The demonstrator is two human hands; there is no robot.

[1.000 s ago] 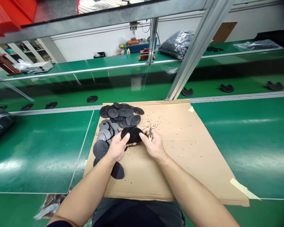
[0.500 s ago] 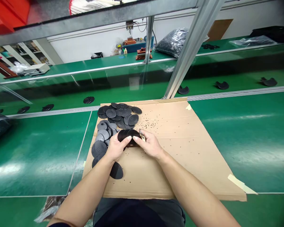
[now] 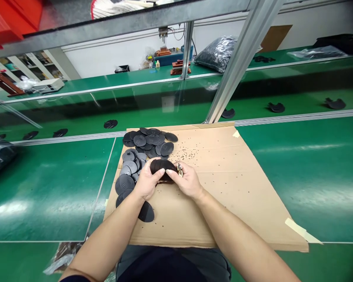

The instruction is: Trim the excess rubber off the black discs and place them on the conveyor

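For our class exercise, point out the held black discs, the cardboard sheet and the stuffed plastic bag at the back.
Held black discs [image 3: 162, 165]: head view, overlapping faces.
Cardboard sheet [image 3: 235, 166]: head view, bare right part.
Stuffed plastic bag [image 3: 215, 54]: head view, front middle.

No text legible; marks [image 3: 167, 149] on black discs [image 3: 124, 183] too small to read.

The green bench [image 3: 297, 168] bears cardboard [image 3: 253, 199] — strewn with black discs [image 3: 166, 149] and specks [image 3: 188, 156].
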